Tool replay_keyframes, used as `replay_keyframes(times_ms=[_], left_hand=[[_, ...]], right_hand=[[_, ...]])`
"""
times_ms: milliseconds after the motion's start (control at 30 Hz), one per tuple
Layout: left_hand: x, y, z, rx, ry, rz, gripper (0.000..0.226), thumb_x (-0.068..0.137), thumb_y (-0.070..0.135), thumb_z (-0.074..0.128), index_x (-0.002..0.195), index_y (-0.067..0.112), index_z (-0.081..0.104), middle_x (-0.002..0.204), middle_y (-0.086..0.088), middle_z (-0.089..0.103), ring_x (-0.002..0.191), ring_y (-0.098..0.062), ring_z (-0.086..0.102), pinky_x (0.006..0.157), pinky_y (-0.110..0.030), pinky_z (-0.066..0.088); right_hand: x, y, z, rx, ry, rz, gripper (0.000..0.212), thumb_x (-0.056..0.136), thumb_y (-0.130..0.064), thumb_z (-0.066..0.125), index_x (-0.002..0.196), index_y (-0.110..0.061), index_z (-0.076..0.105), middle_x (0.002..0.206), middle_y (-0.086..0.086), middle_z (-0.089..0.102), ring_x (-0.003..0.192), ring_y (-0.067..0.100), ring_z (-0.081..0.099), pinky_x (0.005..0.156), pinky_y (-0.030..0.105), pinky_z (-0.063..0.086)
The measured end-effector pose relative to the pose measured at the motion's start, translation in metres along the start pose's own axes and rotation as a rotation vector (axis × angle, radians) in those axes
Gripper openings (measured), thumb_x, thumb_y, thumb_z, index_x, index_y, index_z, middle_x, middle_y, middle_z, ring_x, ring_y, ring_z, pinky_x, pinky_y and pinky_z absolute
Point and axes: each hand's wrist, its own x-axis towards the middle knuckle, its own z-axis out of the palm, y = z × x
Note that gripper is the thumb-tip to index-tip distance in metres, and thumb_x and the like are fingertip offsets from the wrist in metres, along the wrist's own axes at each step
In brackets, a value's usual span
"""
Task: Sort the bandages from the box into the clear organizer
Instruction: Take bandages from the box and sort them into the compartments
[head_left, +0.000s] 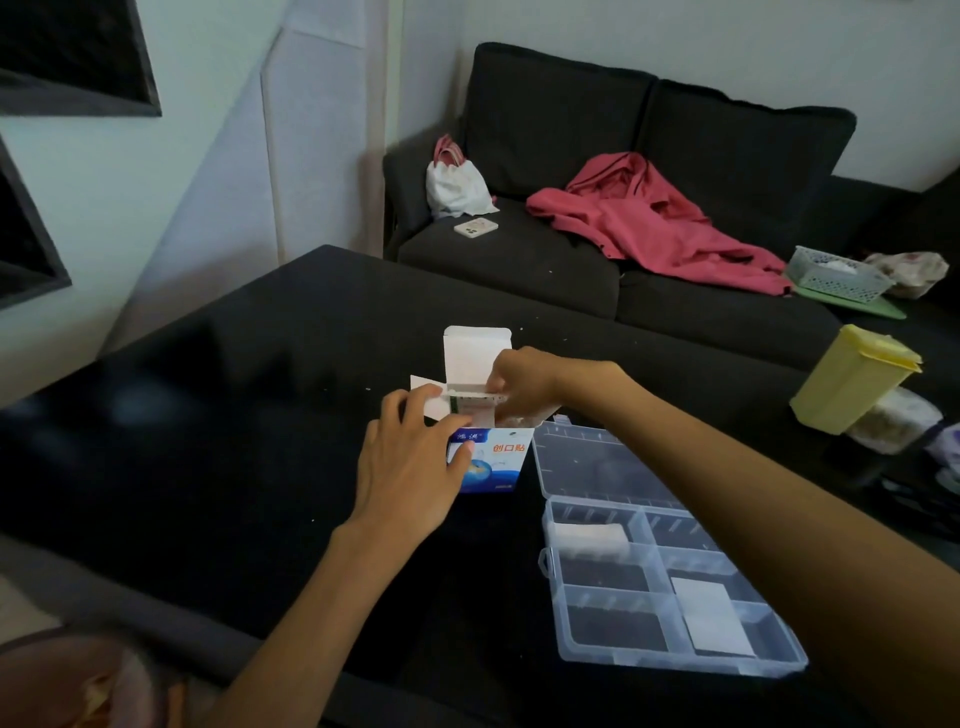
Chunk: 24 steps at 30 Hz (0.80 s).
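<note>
1. The box (491, 457) — blue and white, with red lettering on its front — stands upright on the black table (218, 415), its top flap raised and the side flaps spread.
2. The left hand (410, 467) grips the box's left side, thumb curled onto the front face and fingers wrapped over the upper left edge.
3. The right hand (519, 379) reaches over the open mouth of the box, and its fingertips pinch a stack of bandages (475, 397) that sits at the box's top edge, partly lifted out.
4. The clear organizer (670, 587) lies open just to the right of the box, its lid (597, 462) folded back flat toward the sofa; the lid's near-left corner almost touches the box.
5. In the organizer, a white pad (587, 538) lies in the upper left compartment and a flat white square (714, 616) lies in a right-hand compartment; the other compartments show only the dark table through them.
6. The right forearm crosses above the organizer's right edge.
7. Left of the box the tabletop runs bare and wide out to its far corner; the table's near edge passes under the left forearm.
8. A yellow container (852, 379) stands well apart at the table's right side, and a dark sofa (623, 249) with a pink garment (660, 223) lies behind the table's far edge.
</note>
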Motion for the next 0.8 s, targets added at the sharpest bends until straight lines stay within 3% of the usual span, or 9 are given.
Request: replay_keyframes(times_ms=[233, 333, 400, 467, 533, 600, 667, 733, 800], left_hand=[[0.0, 0.0, 0.001, 0.007, 0.068, -0.004, 0.041, 0.096, 0.045, 0.041, 0.135, 0.036, 0.045, 0.155, 0.004, 0.014, 0.142, -0.02, 0.006, 0.114, -0.037, 0.016], [-0.001, 0.0, -0.001, 0.005, 0.103, 0.006, 0.039, 0.095, 0.048, 0.042, 0.132, 0.037, 0.049, 0.155, 0.004, 0.014, 0.143, -0.019, 0.004, 0.115, -0.036, 0.01], [-0.002, 0.003, -0.004, -0.051, 0.176, 0.005, 0.038, 0.092, 0.049, 0.046, 0.127, 0.034, 0.054, 0.152, 0.002, 0.025, 0.14, -0.017, 0.013, 0.113, -0.035, 0.016], [-0.006, 0.013, -0.008, -0.206, 0.388, 0.018, 0.03, 0.089, 0.049, 0.05, 0.108, 0.029, 0.062, 0.127, 0.002, 0.05, 0.117, -0.012, 0.04, 0.093, -0.026, 0.036], [-0.015, 0.029, -0.014, -0.422, 0.519, 0.032, 0.033, 0.089, 0.053, 0.043, 0.08, 0.025, 0.057, 0.089, 0.006, 0.06, 0.079, -0.003, 0.052, 0.063, -0.011, 0.036], [-0.025, 0.046, -0.014, -0.685, 0.329, -0.004, 0.049, 0.085, 0.062, 0.034, 0.074, 0.021, 0.059, 0.076, 0.009, 0.062, 0.063, -0.001, 0.055, 0.053, -0.01, 0.038], [-0.03, 0.059, -0.011, -0.872, -0.08, -0.057, 0.06, 0.077, 0.071, 0.03, 0.088, 0.024, 0.066, 0.076, 0.011, 0.061, 0.065, 0.001, 0.054, 0.06, -0.016, 0.042], [-0.032, 0.07, -0.006, -0.976, -0.429, -0.095, 0.067, 0.065, 0.075, 0.034, 0.096, 0.025, 0.065, 0.066, 0.013, 0.053, 0.057, -0.001, 0.045, 0.054, -0.017, 0.035], [-0.033, 0.077, -0.001, -1.032, -0.554, -0.135, 0.065, 0.059, 0.078, 0.044, 0.094, 0.026, 0.063, 0.061, 0.015, 0.051, 0.054, -0.001, 0.041, 0.049, -0.016, 0.032]], right_hand=[[-0.007, 0.018, -0.011, 0.155, 0.029, 0.047, 0.023, 0.096, -0.018, 0.048, 0.113, -0.005, 0.058, 0.116, 0.01, 0.059, 0.099, 0.021, 0.057, 0.077, 0.025, 0.043], [-0.021, 0.023, -0.018, 0.35, 0.034, 0.034, 0.021, 0.098, -0.015, 0.042, 0.112, -0.006, 0.055, 0.109, 0.007, 0.059, 0.091, 0.015, 0.056, 0.07, 0.021, 0.045], [-0.039, 0.027, -0.022, 0.571, 0.015, 0.02, 0.017, 0.099, -0.015, 0.039, 0.106, -0.008, 0.053, 0.097, 0.002, 0.059, 0.081, 0.009, 0.057, 0.069, 0.02, 0.046], [-0.061, 0.031, -0.021, 0.858, -0.024, 0.005, 0.015, 0.1, -0.017, 0.038, 0.102, -0.01, 0.051, 0.087, 0.001, 0.062, 0.07, 0.006, 0.058, 0.065, 0.02, 0.047], [-0.083, 0.038, -0.009, 1.072, -0.044, 0.014, 0.016, 0.099, -0.018, 0.039, 0.103, -0.009, 0.052, 0.083, 0.001, 0.062, 0.065, 0.005, 0.057, 0.06, 0.02, 0.047], [-0.105, 0.044, 0.012, 1.24, -0.08, 0.026, 0.016, 0.098, -0.018, 0.039, 0.104, -0.009, 0.052, 0.085, 0.004, 0.06, 0.066, 0.007, 0.057, 0.058, 0.019, 0.048], [-0.123, 0.047, 0.032, 1.393, -0.154, 0.013, 0.018, 0.097, -0.017, 0.039, 0.107, -0.009, 0.051, 0.084, 0.007, 0.057, 0.064, 0.008, 0.055, 0.056, 0.018, 0.047], [-0.135, 0.051, 0.05, 1.417, -0.218, 0.008, 0.019, 0.097, -0.018, 0.037, 0.107, -0.008, 0.05, 0.08, 0.006, 0.055, 0.061, 0.007, 0.052, 0.054, 0.017, 0.044], [-0.141, 0.054, 0.065, 1.345, -0.279, 0.015, 0.018, 0.098, -0.019, 0.036, 0.105, -0.007, 0.047, 0.075, 0.003, 0.054, 0.059, 0.005, 0.05, 0.054, 0.017, 0.042]])
